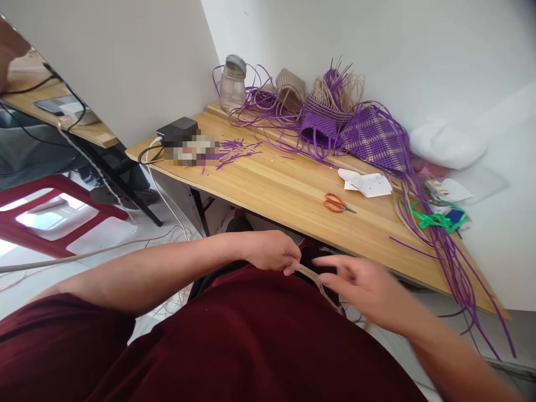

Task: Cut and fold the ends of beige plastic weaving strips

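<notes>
We see a left hand (274, 249) closed in a pinch on the end of a pale strip (310, 273), held in front of a dark red shirt (251, 329), just off the near edge of a wooden table (259, 184). The strip slopes down toward the right hand (368, 287), whose thumb and forefinger stand wide apart beside it; that hand is blurred, so we cannot tell whether the thumb touches the strip.

On the table, nearest the hands, we find orange-handled scissors (335, 203), with folded paper (368, 183) behind them. Along the wall, from left to right, are a lidded jar (233, 89), a beige basket (290, 89), a purple basket (320, 120) with loose ends standing up, and a purple-and-beige plaid weave (374, 139). Purple strands (444, 257) spill over the table's right end, next to a green band (439, 220). Purple scraps (234, 152) lie at the left, near a black box (179, 130).
</notes>
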The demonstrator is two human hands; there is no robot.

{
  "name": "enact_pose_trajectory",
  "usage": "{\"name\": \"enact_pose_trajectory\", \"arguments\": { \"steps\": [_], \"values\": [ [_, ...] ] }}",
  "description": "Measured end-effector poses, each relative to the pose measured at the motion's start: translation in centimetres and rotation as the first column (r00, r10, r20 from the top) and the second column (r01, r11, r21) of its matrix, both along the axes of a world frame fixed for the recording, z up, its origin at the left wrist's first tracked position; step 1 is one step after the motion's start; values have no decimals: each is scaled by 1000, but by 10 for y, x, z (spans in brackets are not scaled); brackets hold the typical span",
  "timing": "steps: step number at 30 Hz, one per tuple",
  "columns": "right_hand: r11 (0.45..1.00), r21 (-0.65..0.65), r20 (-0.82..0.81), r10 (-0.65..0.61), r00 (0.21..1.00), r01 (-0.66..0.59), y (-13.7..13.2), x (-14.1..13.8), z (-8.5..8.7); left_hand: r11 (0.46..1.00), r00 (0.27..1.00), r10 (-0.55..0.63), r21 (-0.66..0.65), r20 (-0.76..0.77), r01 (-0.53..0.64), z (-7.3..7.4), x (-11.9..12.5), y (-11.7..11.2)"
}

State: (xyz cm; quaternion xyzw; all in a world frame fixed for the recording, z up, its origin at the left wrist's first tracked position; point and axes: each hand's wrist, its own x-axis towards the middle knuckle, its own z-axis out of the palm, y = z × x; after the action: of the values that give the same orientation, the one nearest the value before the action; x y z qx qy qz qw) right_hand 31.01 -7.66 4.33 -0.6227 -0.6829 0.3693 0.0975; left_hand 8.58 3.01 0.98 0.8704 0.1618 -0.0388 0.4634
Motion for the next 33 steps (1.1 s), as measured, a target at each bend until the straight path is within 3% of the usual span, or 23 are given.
{"name": "enact_pose_trajectory", "arguments": {
  "steps": [2,4,8,14,16,20,24,28,33],
  "values": [
    [995,-14,-41,100,994,-101,9,-32,-12,1000,1000,7,4,-4,-7,1,5,-2],
    [988,-2,-74,153,985,-154,16,-44,-19,998,1000,-1,-64,11,2,-1,2,0],
    [986,-35,-88,159,983,-162,20,-32,-22,985,999,-18,-171,51,26,-7,-14,10],
    [975,-176,-74,127,989,-138,19,-10,-25,994,999,28,-106,-24,-31,-12,-22,16],
    [981,-137,-27,134,991,-136,19,-8,-27,998,998,46,-43,-52,-48,-10,-16,14],
    [987,155,-5,44,999,-42,23,-18,-26,993,994,68,102,-90,-58,-4,4,11],
    [994,106,-203,30,979,-8,29,-32,-27,983,995,63,180,-78,-48,1,23,10],
    [1000,21,-282,-8,959,14,31,-29,-31,999,996,-8,51,-93,13,6,29,19],
    [995,94,-249,-19,968,44,34,-10,-39,998,992,15,-64,-123,-23,13,16,43]
  ]
}}
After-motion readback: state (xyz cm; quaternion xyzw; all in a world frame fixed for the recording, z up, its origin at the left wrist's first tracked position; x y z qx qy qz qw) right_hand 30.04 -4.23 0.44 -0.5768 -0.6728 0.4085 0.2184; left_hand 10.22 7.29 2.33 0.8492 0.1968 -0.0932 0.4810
